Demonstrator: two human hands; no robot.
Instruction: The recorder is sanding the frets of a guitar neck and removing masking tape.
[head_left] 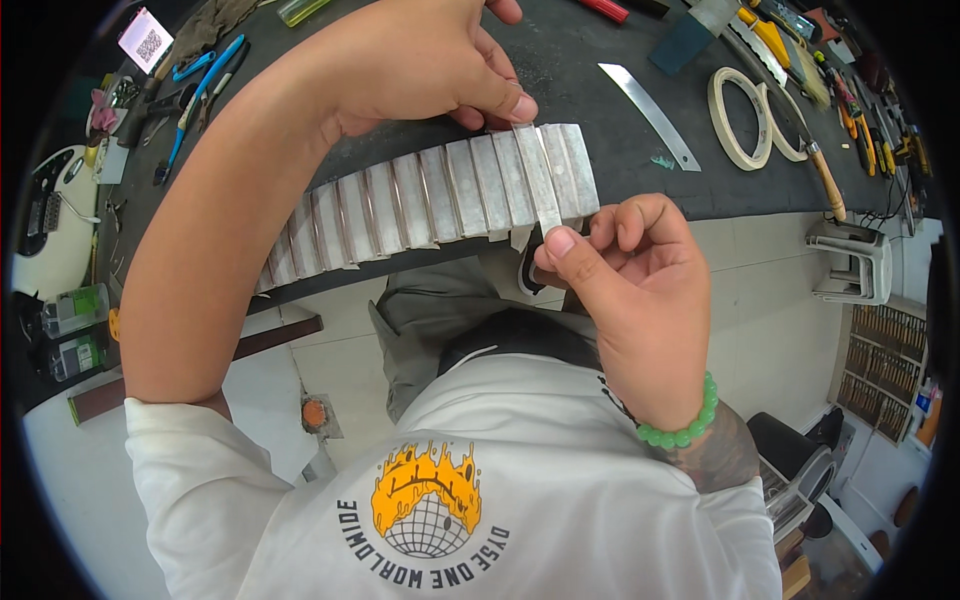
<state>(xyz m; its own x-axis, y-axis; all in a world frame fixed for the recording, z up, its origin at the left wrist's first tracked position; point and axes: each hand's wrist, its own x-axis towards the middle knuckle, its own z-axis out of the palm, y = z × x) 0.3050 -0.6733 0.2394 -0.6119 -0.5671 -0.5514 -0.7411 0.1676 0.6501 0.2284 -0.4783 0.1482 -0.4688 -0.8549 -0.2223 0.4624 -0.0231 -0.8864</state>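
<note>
A long, pale grey ribbed piece (465,185) lies along the near edge of the dark workbench. Narrow brownish lines run across it at even gaps, and small pale tabs stick out below. Across its right end runs a thin, translucent whitish strip (540,180), perhaps tape. My left hand (430,65) reaches over the piece, thumb and fingers closed on the strip's far end. At the near end my right hand (640,285) pinches the same strip between thumb and forefinger. My left forearm hides part of the piece's left side.
Right of the piece lie a steel blade (652,118), a roll of masking tape (738,118) and a wooden-handled saw (826,180). Several pliers and hand tools (865,125) crowd the right side. A blue-handled tool (208,90) is at left. A stool (850,262) stands beyond the bench edge.
</note>
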